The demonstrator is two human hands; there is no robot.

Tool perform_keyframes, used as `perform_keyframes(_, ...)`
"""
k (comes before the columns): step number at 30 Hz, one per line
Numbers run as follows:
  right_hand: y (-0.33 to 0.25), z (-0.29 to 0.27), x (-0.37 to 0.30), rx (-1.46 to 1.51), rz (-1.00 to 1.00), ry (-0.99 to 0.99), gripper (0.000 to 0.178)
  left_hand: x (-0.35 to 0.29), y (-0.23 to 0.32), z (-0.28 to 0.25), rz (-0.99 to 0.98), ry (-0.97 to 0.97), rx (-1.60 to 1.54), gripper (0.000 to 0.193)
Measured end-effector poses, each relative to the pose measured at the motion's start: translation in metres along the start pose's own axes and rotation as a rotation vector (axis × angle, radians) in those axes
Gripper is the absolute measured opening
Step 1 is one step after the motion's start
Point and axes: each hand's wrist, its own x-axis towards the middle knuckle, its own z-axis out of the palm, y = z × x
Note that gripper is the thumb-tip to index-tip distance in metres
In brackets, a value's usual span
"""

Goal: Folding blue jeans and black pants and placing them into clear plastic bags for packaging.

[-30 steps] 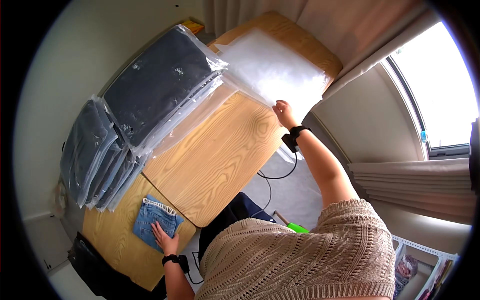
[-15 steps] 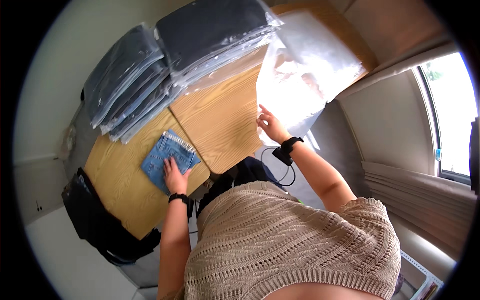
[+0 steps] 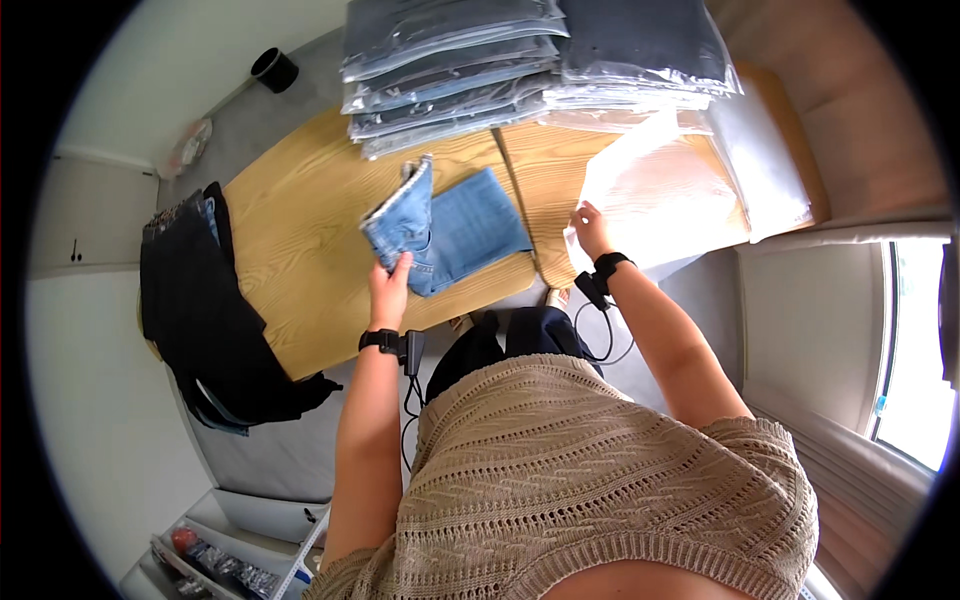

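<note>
Two items held: left grip point(image 3: 389, 289) grasping raised end of folded blue denim jeans point(image 3: 470, 228), rest flat on wood-grain counter point(image 3: 300, 245); right grip point(image 3: 594, 229) pinching translucent plastic bag point(image 3: 645, 190) by its left edge.

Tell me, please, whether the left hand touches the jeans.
Touching. The head view shows the left hand gripping a raised part of the jeans.

Seen from above, the left hand point(image 3: 389, 288) holds folded blue denim jeans point(image 3: 478, 228), partly raised off a wooden table point(image 3: 290, 225); the right hand point(image 3: 597, 233) pinches a clear plastic bag point(image 3: 650, 195) near stacked, bagged garments point(image 3: 450, 65).
</note>
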Motion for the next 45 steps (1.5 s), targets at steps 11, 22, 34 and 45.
perform_keyframes(11,0.002,0.019,-0.003,-0.340,-0.143,-0.293,0.036,-0.050,-0.142,-0.187,-0.493,0.602,-0.913,0.043)
perform_keyframes(22,-0.101,0.045,-0.051,-0.296,-0.156,-0.331,0.041,-0.028,-0.078,-0.107,-0.217,0.010,0.253,0.035)
perform_keyframes(34,-0.233,0.041,-0.088,0.404,-0.021,-0.432,0.055,-0.018,0.057,0.014,0.213,-0.325,0.012,0.036)
perform_keyframes(45,-0.056,-0.033,-0.021,-0.082,0.292,-0.021,0.046,-0.005,-0.025,-0.065,0.380,-0.474,1.081,0.034)
